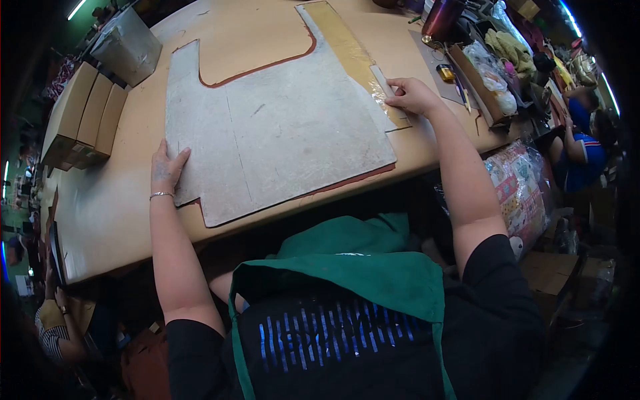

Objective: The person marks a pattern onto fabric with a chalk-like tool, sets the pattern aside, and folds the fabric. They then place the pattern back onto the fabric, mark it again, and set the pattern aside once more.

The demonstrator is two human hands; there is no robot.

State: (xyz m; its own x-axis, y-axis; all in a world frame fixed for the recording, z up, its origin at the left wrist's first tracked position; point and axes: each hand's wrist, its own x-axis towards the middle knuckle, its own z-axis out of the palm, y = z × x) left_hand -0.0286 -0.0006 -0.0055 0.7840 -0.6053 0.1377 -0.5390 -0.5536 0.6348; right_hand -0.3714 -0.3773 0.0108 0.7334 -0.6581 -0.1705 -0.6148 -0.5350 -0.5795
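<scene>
A large grey board (pixel 287 133) with a U-shaped cutout lies flat near the table's front edge. Reddish-brown material (pixel 260 70) shows from under it along the cutout and the lower edge. On its right side runs a yellowish, shiny taped strip (pixel 340 40). My left hand (pixel 167 168) rests at the board's left edge, thumb lying apart on top and fingers stretched along the side. At the right, my right hand (pixel 415 98) pinches a narrow whitish strip (pixel 381 81) between thumb and fingers, over the yellowish part. Its fingertips are partly hidden.
Cardboard boxes (pixel 83 120) and a grey block (pixel 127 47) stand at the left of the table (pixel 113 213). Rightward are a small jar (pixel 445 73), pens (pixel 463 97), a cluttered open box (pixel 477 87) and a dark red tumbler (pixel 442 20). Other people sit at both sides.
</scene>
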